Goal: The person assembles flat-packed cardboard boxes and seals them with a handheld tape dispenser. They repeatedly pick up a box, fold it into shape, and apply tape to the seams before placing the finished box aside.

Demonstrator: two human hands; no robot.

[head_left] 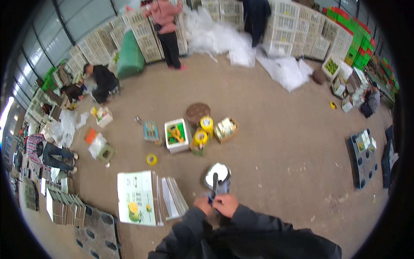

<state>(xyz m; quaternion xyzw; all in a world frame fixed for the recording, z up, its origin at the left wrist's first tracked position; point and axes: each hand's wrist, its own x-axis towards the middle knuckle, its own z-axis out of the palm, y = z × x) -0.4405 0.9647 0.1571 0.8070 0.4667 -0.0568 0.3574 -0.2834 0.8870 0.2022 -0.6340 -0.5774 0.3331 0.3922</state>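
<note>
Both hands (217,203) pinching grey cloth item (221,184) taut for grip, just right of flat carton stack (142,197)

Near the lower edge, the left hand (202,205) and right hand (226,204) meet, both pinching a small blue-grey item (219,186), with a stack of flat cartons (137,197) just left and tape rolls (201,137) farther off.

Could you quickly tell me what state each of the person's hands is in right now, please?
Left hand: closed, pinching the grey glove.
Right hand: closed, gripping the same grey glove at its cuff.
</note>
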